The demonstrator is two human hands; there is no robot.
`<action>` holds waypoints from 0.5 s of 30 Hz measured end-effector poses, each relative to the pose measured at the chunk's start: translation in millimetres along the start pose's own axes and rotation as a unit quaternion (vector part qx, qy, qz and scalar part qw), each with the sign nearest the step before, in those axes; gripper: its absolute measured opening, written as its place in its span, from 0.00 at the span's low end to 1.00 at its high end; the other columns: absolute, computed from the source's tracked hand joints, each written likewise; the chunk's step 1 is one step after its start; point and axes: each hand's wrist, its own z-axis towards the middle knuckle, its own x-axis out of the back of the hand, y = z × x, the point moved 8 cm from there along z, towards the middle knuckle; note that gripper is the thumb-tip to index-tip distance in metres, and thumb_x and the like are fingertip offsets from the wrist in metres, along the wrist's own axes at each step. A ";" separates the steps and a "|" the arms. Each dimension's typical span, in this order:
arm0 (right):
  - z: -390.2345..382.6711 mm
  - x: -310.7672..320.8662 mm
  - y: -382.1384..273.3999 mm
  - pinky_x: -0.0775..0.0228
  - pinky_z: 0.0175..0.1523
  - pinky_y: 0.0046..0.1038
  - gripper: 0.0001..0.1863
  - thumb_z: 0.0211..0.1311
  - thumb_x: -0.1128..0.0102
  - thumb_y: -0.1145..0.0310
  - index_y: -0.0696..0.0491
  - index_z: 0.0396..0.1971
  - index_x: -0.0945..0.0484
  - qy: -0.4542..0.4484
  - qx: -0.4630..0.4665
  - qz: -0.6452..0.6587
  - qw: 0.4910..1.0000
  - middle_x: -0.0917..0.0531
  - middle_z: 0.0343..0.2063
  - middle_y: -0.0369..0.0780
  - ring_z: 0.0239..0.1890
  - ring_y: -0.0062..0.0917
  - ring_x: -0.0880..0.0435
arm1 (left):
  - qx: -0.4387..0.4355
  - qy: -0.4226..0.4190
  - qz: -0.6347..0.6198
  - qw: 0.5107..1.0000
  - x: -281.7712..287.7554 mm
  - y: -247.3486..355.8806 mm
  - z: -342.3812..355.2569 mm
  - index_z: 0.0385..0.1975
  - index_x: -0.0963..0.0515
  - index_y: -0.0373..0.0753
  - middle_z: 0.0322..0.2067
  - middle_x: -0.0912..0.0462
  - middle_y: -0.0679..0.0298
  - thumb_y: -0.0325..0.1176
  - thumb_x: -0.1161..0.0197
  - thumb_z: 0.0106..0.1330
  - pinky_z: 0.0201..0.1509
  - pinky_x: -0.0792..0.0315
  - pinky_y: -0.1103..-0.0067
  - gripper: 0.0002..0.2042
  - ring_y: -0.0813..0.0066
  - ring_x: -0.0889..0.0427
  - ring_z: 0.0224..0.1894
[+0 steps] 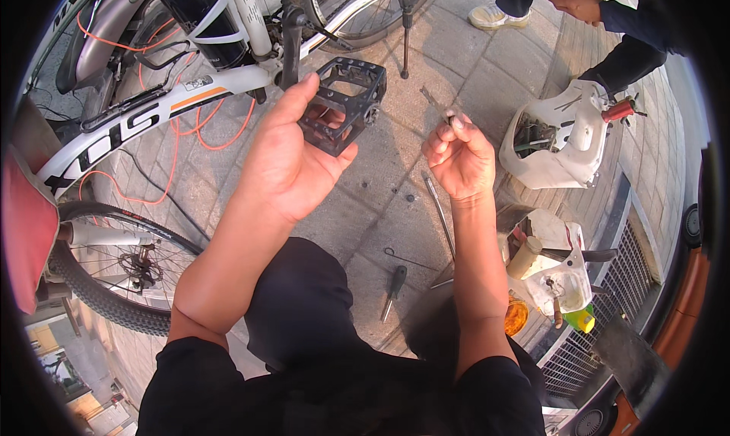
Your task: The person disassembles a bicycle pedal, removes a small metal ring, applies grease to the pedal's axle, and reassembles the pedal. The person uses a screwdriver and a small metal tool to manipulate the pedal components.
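Observation:
A black cage-style bicycle pedal (348, 100) rests in my left hand (285, 166), thumb along its near side and fingers around it. It is beside the lower end of the black crank arm (291, 44); my thumb hides whether the two are joined. To the right, above the paving, my right hand (465, 162) is closed in a pinch, palm turned up. From its fingertips a thin metal piece (431, 98) sticks out toward the upper left; its exact kind is too small to tell.
A white bicycle frame (137, 120) stands at left, its kickstand (406, 25) down. An orange cord (173, 162) lies behind. A screwdriver (394, 284) and metal rod (439, 215) lie on the paving. A white tool container (585, 143) stands right, near another person's hand (582, 1).

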 end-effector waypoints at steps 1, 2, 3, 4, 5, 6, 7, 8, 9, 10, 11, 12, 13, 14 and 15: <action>-2.2 -10.1 0.2 0.24 0.32 0.34 0.10 0.71 0.34 0.70 0.57 0.47 0.17 -0.008 0.005 -0.021 1.000 0.12 0.29 0.41 0.28 0.32 0.14 | 0.009 -0.004 0.000 1.000 0.1 -0.4 -1.7 0.39 0.20 0.46 0.32 0.16 0.68 0.40 0.33 0.78 0.39 0.25 0.70 0.07 0.73 0.15 0.36; -4.3 -19.7 0.4 0.23 0.31 0.34 0.10 0.72 0.34 0.70 0.57 0.47 0.17 -0.017 0.010 -0.043 0.999 0.11 0.29 0.42 0.28 0.33 0.14 | 0.018 -0.007 -0.001 1.000 0.1 -0.9 -3.4 0.39 0.21 0.46 0.32 0.16 0.68 0.40 0.33 0.78 0.37 0.26 0.70 0.08 0.73 0.16 0.35; -5.9 -27.7 0.3 0.20 0.31 0.34 0.10 0.73 0.35 0.71 0.59 0.48 0.17 -0.022 0.016 -0.060 0.998 0.11 0.29 0.43 0.29 0.35 0.11 | 0.020 -0.006 -0.004 1.000 -0.1 -0.3 -4.1 0.39 0.21 0.46 0.32 0.17 0.68 0.41 0.34 0.79 0.35 0.30 0.70 0.08 0.73 0.17 0.34; -8.4 -33.8 -0.3 0.20 0.31 0.34 0.10 0.73 0.35 0.71 0.59 0.48 0.16 -0.021 0.021 -0.074 0.997 0.11 0.29 0.44 0.29 0.35 0.10 | 0.023 -0.004 -0.008 1.000 0.0 -0.7 -4.6 0.40 0.21 0.46 0.32 0.17 0.69 0.41 0.35 0.79 0.35 0.30 0.70 0.08 0.73 0.17 0.34; -10.9 -39.6 -0.5 0.19 0.31 0.34 0.09 0.73 0.35 0.71 0.59 0.48 0.16 -0.020 0.027 -0.088 0.996 0.10 0.29 0.44 0.30 0.36 0.09 | 0.026 -0.002 -0.011 1.000 0.0 -0.8 -5.2 0.40 0.21 0.47 0.32 0.17 0.69 0.42 0.35 0.79 0.35 0.30 0.70 0.08 0.73 0.18 0.34; -13.1 -43.9 -0.3 0.18 0.31 0.33 0.09 0.73 0.35 0.72 0.59 0.48 0.16 -0.019 0.032 -0.102 0.994 0.10 0.29 0.44 0.31 0.36 0.09 | 0.030 0.000 -0.015 0.999 -0.9 -0.6 -6.1 0.40 0.21 0.47 0.32 0.17 0.69 0.42 0.36 0.79 0.35 0.31 0.70 0.08 0.73 0.18 0.35; -14.9 -48.8 -1.9 0.16 0.33 0.33 0.09 0.73 0.35 0.73 0.59 0.49 0.15 -0.033 0.039 -0.118 0.992 0.10 0.29 0.45 0.32 0.36 0.08 | 0.026 0.011 -0.016 0.999 -3.5 -0.9 -7.4 0.40 0.21 0.46 0.31 0.18 0.69 0.42 0.35 0.79 0.34 0.32 0.71 0.09 0.74 0.21 0.33; -15.8 -50.3 -2.5 0.16 0.34 0.33 0.09 0.73 0.35 0.72 0.59 0.49 0.15 -0.034 0.040 -0.122 0.991 0.10 0.30 0.45 0.32 0.36 0.08 | 0.022 0.021 -0.018 0.999 -7.0 -1.7 -10.1 0.39 0.21 0.44 0.30 0.20 0.70 0.42 0.34 0.79 0.33 0.32 0.72 0.10 0.75 0.24 0.31; -16.2 -51.3 -2.9 0.16 0.34 0.33 0.09 0.74 0.35 0.72 0.59 0.49 0.15 -0.034 0.041 -0.126 0.991 0.10 0.30 0.45 0.32 0.36 0.08 | 0.018 0.031 -0.019 0.999 -8.8 -1.2 -12.3 0.39 0.22 0.43 0.29 0.21 0.71 0.42 0.34 0.79 0.32 0.33 0.73 0.11 0.77 0.27 0.29; -16.8 -52.2 -3.1 0.16 0.34 0.33 0.09 0.74 0.35 0.72 0.59 0.49 0.15 -0.035 0.042 -0.129 0.990 0.10 0.30 0.45 0.32 0.36 0.08 | 0.020 0.027 -0.021 0.999 -8.5 -0.9 -12.4 0.39 0.21 0.43 0.29 0.21 0.70 0.43 0.34 0.79 0.32 0.33 0.73 0.11 0.76 0.27 0.29; -17.6 -52.0 -2.8 0.16 0.35 0.32 0.09 0.74 0.35 0.72 0.59 0.49 0.15 -0.032 0.041 -0.134 0.990 0.10 0.30 0.45 0.32 0.36 0.08 | 0.022 0.022 -0.023 0.999 -6.2 -1.1 -11.1 0.39 0.21 0.43 0.29 0.21 0.70 0.43 0.34 0.79 0.32 0.33 0.73 0.11 0.76 0.27 0.29; -18.4 -51.5 -2.2 0.16 0.35 0.32 0.09 0.74 0.35 0.72 0.58 0.49 0.15 -0.029 0.041 -0.140 0.989 0.10 0.31 0.45 0.32 0.36 0.08 | 0.024 0.017 -0.024 0.999 -5.6 -0.9 -10.6 0.39 0.20 0.43 0.29 0.20 0.70 0.44 0.34 0.79 0.32 0.33 0.73 0.11 0.76 0.27 0.29; -19.6 -49.9 -1.8 0.16 0.35 0.32 0.09 0.74 0.35 0.72 0.58 0.49 0.15 -0.023 0.040 -0.146 0.988 0.09 0.31 0.45 0.32 0.36 0.08 | 0.019 0.018 -0.021 0.999 -5.5 -0.4 -11.1 0.40 0.20 0.43 0.30 0.20 0.70 0.44 0.34 0.79 0.32 0.32 0.73 0.12 0.76 0.26 0.29; -20.1 -49.4 -1.3 0.16 0.35 0.32 0.09 0.74 0.35 0.72 0.58 0.49 0.15 -0.023 0.038 -0.147 0.988 0.09 0.31 0.45 0.32 0.36 0.08 | 0.014 0.020 -0.017 1.000 -5.5 0.1 -11.9 0.40 0.20 0.42 0.30 0.19 0.69 0.44 0.34 0.79 0.32 0.32 0.73 0.12 0.76 0.26 0.29; -20.1 -49.0 -0.6 0.16 0.35 0.32 0.09 0.74 0.35 0.72 0.58 0.49 0.15 -0.023 0.037 -0.148 0.988 0.09 0.32 0.46 0.32 0.36 0.08 | 0.009 0.021 -0.014 1.000 -5.5 1.0 -12.5 0.41 0.20 0.42 0.31 0.19 0.69 0.45 0.34 0.79 0.32 0.32 0.73 0.12 0.76 0.25 0.30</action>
